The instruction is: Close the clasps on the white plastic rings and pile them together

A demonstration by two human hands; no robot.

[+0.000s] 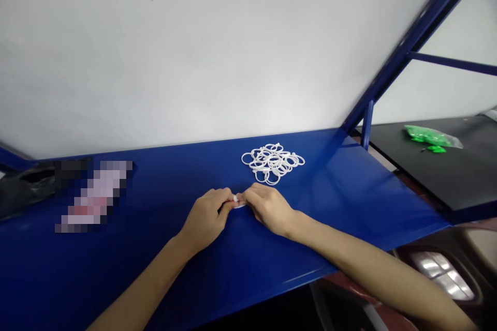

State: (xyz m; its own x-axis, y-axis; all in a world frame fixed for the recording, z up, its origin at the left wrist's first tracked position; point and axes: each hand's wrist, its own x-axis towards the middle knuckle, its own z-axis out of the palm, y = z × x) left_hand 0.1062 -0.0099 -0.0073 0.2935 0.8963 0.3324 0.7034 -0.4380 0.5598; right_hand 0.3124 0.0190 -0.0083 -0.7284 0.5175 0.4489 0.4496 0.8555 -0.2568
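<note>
Over the blue shelf top, my left hand (pixel 207 214) and my right hand (pixel 272 210) meet fingertip to fingertip. Both are closed in a pinch on one white cable tie (pixel 239 206). A small white end of it shows between the fingers, and part of its curve lies below them; the fingers hide the rest. Just beyond my right hand is a loose pile of white cable ties (pixel 274 160), looped into rings and overlapping each other.
A black plastic bag (pixel 27 186) lies at the left beside a blurred-out pinkish item (pixel 97 191). A white wall (pixel 194 51) rises behind the blue shelf (pixel 171 165). At right, past a blue frame post (pixel 399 46), a bag of green pieces (pixel 430 137) rests on a black surface (pixel 446 176).
</note>
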